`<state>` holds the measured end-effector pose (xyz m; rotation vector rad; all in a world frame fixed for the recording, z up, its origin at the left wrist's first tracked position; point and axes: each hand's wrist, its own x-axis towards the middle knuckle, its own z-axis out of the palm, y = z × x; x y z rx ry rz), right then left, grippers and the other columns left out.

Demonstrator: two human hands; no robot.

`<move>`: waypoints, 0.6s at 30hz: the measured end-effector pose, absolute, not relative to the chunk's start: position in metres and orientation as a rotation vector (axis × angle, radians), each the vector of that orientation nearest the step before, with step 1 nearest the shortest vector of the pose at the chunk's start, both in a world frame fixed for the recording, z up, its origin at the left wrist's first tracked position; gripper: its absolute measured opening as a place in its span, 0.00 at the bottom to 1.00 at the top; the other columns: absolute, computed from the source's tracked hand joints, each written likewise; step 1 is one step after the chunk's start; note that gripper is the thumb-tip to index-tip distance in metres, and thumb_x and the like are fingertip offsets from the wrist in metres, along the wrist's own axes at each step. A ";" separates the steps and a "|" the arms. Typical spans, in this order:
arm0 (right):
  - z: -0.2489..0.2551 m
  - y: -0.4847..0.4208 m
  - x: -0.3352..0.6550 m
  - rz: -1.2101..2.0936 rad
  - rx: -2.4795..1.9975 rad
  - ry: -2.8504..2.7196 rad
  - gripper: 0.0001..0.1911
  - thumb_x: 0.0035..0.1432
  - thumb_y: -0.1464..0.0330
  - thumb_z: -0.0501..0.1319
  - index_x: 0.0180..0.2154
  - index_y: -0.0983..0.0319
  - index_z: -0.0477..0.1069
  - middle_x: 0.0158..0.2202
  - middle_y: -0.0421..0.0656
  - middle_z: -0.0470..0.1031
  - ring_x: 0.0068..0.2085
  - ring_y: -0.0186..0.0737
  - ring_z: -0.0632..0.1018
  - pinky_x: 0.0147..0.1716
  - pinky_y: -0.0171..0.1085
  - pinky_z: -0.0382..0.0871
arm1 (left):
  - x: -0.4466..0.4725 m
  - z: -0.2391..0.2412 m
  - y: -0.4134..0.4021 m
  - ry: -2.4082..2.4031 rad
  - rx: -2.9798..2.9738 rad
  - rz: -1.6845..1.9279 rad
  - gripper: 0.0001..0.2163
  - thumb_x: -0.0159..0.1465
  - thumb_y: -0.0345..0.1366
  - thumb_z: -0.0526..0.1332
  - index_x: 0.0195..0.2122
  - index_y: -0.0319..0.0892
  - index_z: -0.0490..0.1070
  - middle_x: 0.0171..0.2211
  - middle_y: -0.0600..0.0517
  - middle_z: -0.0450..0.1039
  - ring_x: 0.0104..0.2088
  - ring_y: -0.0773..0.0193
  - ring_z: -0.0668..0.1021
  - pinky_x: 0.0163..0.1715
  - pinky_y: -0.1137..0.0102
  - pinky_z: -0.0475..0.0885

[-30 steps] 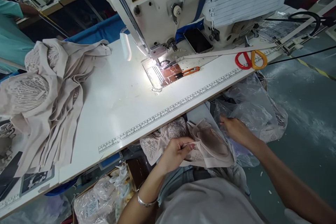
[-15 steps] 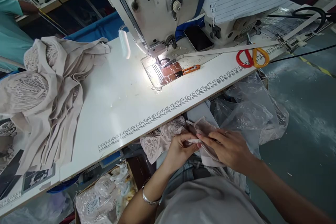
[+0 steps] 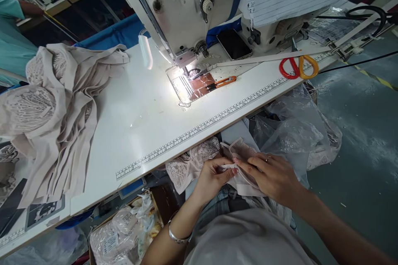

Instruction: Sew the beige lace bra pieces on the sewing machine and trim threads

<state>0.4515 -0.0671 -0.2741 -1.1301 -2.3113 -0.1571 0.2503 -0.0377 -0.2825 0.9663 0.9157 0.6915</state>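
On my lap, below the table's front edge, lies a pale pink lace bra (image 3: 203,153). My left hand (image 3: 214,178) pinches a narrow edge of it between thumb and fingers. Close beside it, my right hand (image 3: 273,176) grips the same bra, its index finger meeting the left fingertips at the seam. Part of the fabric is hidden under the fingers. Above the hands stands a sewing machine (image 3: 183,12) with its lamp lit on the needle plate. Orange thread snips (image 3: 222,83) rest beside that plate.
A heap of pale pink bras (image 3: 65,103) covers the table's left side. Scissors with red and yellow handles (image 3: 299,67) and a phone (image 3: 234,44) lie on the right. Below the table are a box of packed pieces (image 3: 121,232) and plastic bags (image 3: 289,120). A person in teal (image 3: 14,37) is at far left.
Both hands keep nearly the same hold on the bra, with only slight finger movement. The view has shifted a little.
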 end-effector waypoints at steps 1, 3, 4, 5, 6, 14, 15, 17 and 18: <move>-0.274 -0.067 0.451 -0.155 -1.130 -2.309 0.13 0.68 0.78 0.57 0.49 0.67 0.77 0.33 0.43 0.77 0.37 0.40 0.75 0.35 0.40 0.65 | 0.250 -0.282 -0.038 0.914 0.968 0.692 0.14 0.59 0.44 0.74 0.33 0.37 0.80 0.29 0.50 0.75 0.29 0.67 0.71 0.29 0.76 0.65; -0.273 -0.067 0.451 -0.153 -1.134 -2.307 0.13 0.68 0.78 0.56 0.49 0.67 0.77 0.34 0.43 0.77 0.38 0.40 0.76 0.36 0.40 0.65 | 0.251 -0.282 -0.038 0.910 0.972 0.688 0.14 0.59 0.44 0.74 0.33 0.37 0.81 0.30 0.50 0.75 0.29 0.66 0.71 0.30 0.76 0.65; -0.272 -0.068 0.451 -0.153 -1.135 -2.308 0.13 0.68 0.78 0.56 0.49 0.67 0.77 0.34 0.43 0.77 0.38 0.40 0.76 0.36 0.40 0.66 | 0.251 -0.282 -0.037 0.911 0.973 0.687 0.14 0.59 0.44 0.74 0.34 0.37 0.81 0.30 0.49 0.76 0.30 0.66 0.72 0.30 0.76 0.66; -0.272 -0.068 0.451 -0.157 -1.136 -2.310 0.14 0.69 0.78 0.55 0.49 0.67 0.77 0.34 0.43 0.78 0.38 0.40 0.76 0.36 0.39 0.66 | 0.251 -0.282 -0.038 0.913 0.976 0.684 0.14 0.59 0.45 0.74 0.34 0.37 0.81 0.31 0.49 0.76 0.30 0.65 0.72 0.31 0.75 0.67; -0.271 -0.068 0.451 -0.160 -1.139 -2.313 0.14 0.69 0.78 0.55 0.49 0.67 0.77 0.34 0.43 0.78 0.38 0.40 0.76 0.36 0.39 0.66 | 0.250 -0.282 -0.038 0.918 0.979 0.679 0.14 0.59 0.45 0.74 0.34 0.37 0.81 0.32 0.48 0.76 0.31 0.64 0.73 0.32 0.75 0.67; -0.279 -0.071 0.451 -0.137 -1.165 -2.328 0.14 0.68 0.77 0.57 0.52 0.67 0.76 0.36 0.44 0.78 0.39 0.39 0.76 0.38 0.39 0.66 | 0.250 -0.283 -0.038 0.928 0.991 0.676 0.15 0.59 0.45 0.74 0.35 0.37 0.81 0.32 0.47 0.77 0.32 0.63 0.74 0.32 0.74 0.68; -0.281 -0.072 0.451 -0.136 -1.168 -2.321 0.14 0.68 0.77 0.57 0.52 0.67 0.76 0.36 0.44 0.78 0.38 0.39 0.76 0.38 0.39 0.66 | 0.250 -0.283 -0.038 0.925 0.990 0.681 0.15 0.59 0.45 0.74 0.35 0.37 0.81 0.32 0.47 0.77 0.32 0.63 0.74 0.32 0.75 0.68; -0.282 -0.072 0.451 -0.132 -1.172 -2.307 0.14 0.68 0.77 0.57 0.52 0.67 0.76 0.36 0.44 0.78 0.37 0.38 0.76 0.37 0.39 0.67 | 0.250 -0.282 -0.038 0.920 0.979 0.680 0.15 0.59 0.45 0.74 0.35 0.37 0.81 0.32 0.47 0.77 0.31 0.63 0.74 0.32 0.74 0.68; -0.282 -0.072 0.451 -0.133 -1.173 -2.299 0.14 0.68 0.77 0.57 0.51 0.67 0.76 0.36 0.44 0.78 0.37 0.38 0.76 0.37 0.39 0.67 | 0.250 -0.282 -0.038 0.918 0.969 0.677 0.15 0.58 0.45 0.74 0.34 0.37 0.81 0.31 0.47 0.76 0.31 0.63 0.74 0.32 0.74 0.68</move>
